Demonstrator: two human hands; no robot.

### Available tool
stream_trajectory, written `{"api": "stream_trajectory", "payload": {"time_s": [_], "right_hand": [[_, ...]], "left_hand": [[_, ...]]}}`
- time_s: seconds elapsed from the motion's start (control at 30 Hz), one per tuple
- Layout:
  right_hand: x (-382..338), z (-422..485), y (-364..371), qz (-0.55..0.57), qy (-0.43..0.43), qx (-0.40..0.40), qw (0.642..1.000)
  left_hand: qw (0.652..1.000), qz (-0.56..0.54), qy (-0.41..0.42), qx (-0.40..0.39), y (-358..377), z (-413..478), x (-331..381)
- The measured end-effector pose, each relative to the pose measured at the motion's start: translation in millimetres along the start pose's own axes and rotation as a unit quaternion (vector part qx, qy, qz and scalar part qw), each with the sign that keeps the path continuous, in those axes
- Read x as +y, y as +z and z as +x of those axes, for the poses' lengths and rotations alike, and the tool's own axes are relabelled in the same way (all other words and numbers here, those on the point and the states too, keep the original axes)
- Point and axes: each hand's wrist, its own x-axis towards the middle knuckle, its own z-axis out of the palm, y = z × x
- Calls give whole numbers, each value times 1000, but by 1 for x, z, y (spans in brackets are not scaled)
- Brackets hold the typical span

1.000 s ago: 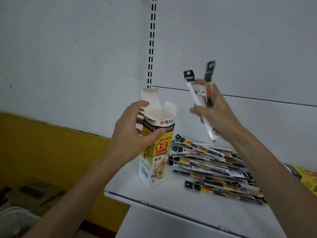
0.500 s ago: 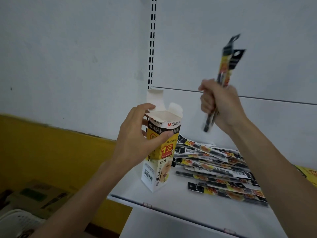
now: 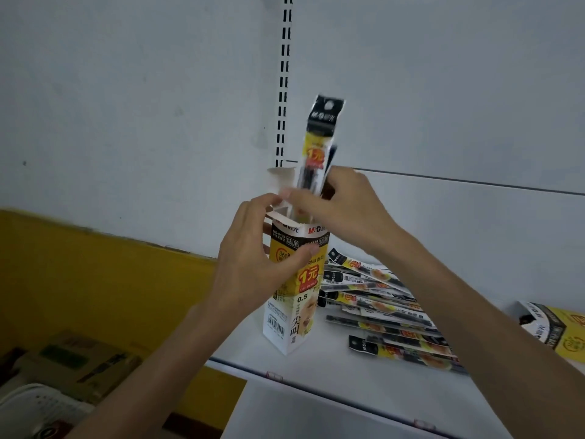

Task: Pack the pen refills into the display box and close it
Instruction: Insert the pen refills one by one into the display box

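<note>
A tall yellow, white and black display box (image 3: pixel 292 305) stands upright on the white shelf (image 3: pixel 348 381), its top flaps open. My left hand (image 3: pixel 253 264) grips the box's upper part from the left, thumb across the front. My right hand (image 3: pixel 345 210) pinches a couple of packaged pen refills (image 3: pixel 319 137) held upright, their lower ends inside the box's open top. A pile of several more packaged refills (image 3: pixel 380 312) lies flat on the shelf to the right of the box.
Another yellow and black box (image 3: pixel 557 331) lies at the shelf's right edge. A slotted upright rail (image 3: pixel 285 74) runs up the white back wall. Below left are a yellow wall, cardboard boxes (image 3: pixel 72 365) and a white basket (image 3: pixel 34 410).
My right hand swung the refills from up on the right over to the box and lowered their ends into its open top. The left hand kept hold of the box.
</note>
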Motion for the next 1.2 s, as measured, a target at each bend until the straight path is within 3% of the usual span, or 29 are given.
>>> {"api": "stream_trajectory", "payload": {"time_s": [0.1,0.17,0.27,0.33,0.43,0.53,0.77,0.9,1.1,1.2], "right_hand": [[3,-3,-2,-9,-10,-19,1000],[5,-6,-7,46,-29,-5,999],[22,-7,-19,141,-35,69,987],[50,-6,-27,78,-13,110,991],[115,-15,-26,-131,86,12,988],[173,-39,-13,-244,184,-146,941],[178,-36,-13,-263,145,-157,941],[177,-23,-21,-188,149,-93,966],[195,-20,-7,-267,145,-173,937],[202,-23,-2,-301,132,-168,930]], "left_hand": [[1000,-14,-11,5,0,-1,1],[999,-32,-5,3,-2,-1,2],[1000,-9,16,3,-8,1,1],[1000,21,15,-2,-10,3,-1],[999,35,11,13,-9,4,-2],[999,27,21,23,-5,3,-2],[998,45,16,33,-4,4,1],[996,27,31,77,-3,2,3],[996,32,56,66,-2,-4,-6],[995,46,74,55,-4,-3,-10]]}}
